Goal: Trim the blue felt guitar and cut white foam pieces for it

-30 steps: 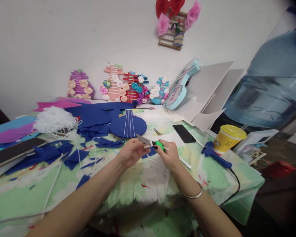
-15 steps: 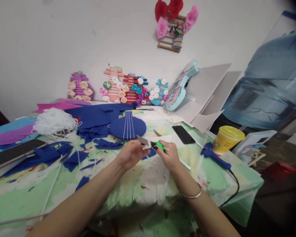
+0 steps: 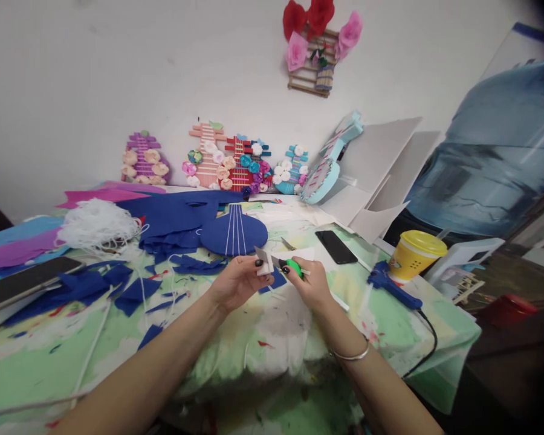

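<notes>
My left hand (image 3: 240, 284) pinches a small white block (image 3: 265, 267) between thumb and fingers. My right hand (image 3: 310, 281) is closed round a green-handled cutter (image 3: 294, 267), whose blade (image 3: 272, 260) lies against the white block. Behind my left hand lies a blue rounded piece (image 3: 234, 234) with white strings down its middle. A blue scrap (image 3: 273, 281) and white paper lie beneath my hands. Small metal scissors (image 3: 288, 244) rest behind my right hand.
Right of my hands are a black phone (image 3: 336, 247), a blue glue gun (image 3: 396, 289) with its cable and a yellow-lidded tub (image 3: 417, 257). To the left are tangled white cord (image 3: 98, 225), blue scraps and a dark device (image 3: 25, 284). Decorated guitar shapes stand behind.
My left fingers have shifted on the white block, which is turned a little and shows more of its face. The camera view has moved slightly.
</notes>
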`<state>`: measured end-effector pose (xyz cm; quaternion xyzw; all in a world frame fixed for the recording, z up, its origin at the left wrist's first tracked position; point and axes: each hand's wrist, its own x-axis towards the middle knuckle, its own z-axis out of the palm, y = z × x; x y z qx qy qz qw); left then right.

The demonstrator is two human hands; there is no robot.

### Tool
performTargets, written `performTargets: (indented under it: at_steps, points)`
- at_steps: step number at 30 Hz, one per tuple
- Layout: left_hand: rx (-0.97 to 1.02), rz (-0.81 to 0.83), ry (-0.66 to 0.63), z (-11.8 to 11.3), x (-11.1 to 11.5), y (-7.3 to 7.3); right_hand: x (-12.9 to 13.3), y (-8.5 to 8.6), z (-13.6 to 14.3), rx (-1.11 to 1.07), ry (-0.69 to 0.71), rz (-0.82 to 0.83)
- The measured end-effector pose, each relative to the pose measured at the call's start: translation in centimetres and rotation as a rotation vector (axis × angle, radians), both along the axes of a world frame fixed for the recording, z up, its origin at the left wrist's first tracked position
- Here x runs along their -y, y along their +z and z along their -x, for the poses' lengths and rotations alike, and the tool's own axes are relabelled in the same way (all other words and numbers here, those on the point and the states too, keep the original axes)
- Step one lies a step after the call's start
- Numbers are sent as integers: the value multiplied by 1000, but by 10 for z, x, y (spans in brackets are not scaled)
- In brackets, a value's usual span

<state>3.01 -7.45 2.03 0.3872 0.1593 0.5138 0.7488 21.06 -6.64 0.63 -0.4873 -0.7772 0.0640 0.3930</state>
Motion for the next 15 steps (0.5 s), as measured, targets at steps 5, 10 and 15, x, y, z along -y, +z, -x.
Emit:
performTargets:
  at_steps: [5, 10, 15]
  points:
    - [-42, 71, -8, -4, -1, -7, 3, 0, 1, 0, 34, -33]
    - [-39, 84, 4, -4, -1, -7, 2, 1, 1, 6, 43, -32]
    - [-60, 32, 40, -1, -2, -1, 0, 2, -1, 6, 2, -12]
